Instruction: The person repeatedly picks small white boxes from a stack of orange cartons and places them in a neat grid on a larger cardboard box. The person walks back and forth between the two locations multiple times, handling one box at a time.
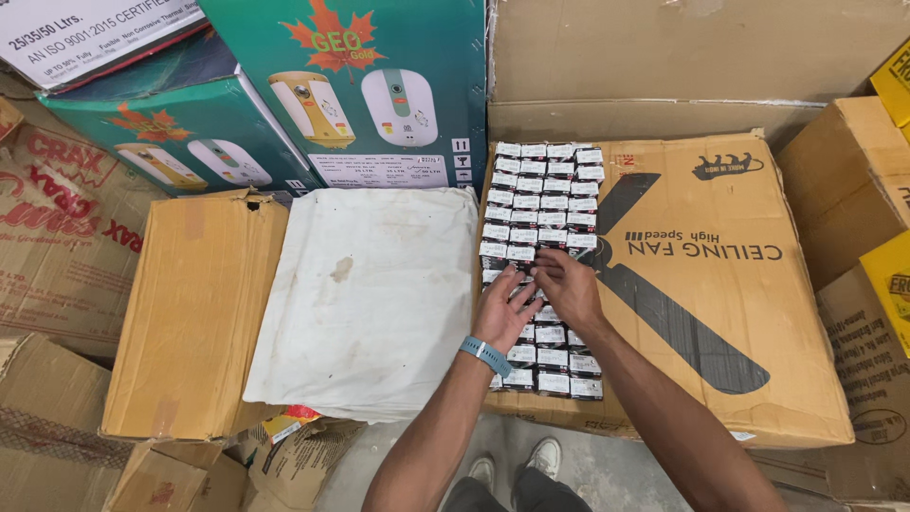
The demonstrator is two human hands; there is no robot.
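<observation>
Several small black-and-white boxes [543, 204] lie in tight rows on the left part of a large brown carton [720, 313] printed with a fan picture. My left hand [504, 313], with a blue wristband, rests on the boxes in the middle rows, fingers pointing up. My right hand [567, 284] lies beside it, fingertips pinching at one small box near the row's middle. Both hands touch the boxes; whether either one grips a box is unclear. More rows of boxes [559, 372] continue below the hands.
A white cloth-wrapped flat package [370, 294] lies left of the carton. A plain brown carton [194, 313] sits further left. Green printed appliance cartons [360, 85] stand behind. More brown cartons [853, 180] crowd the right. My shoes [545, 457] show on grey floor.
</observation>
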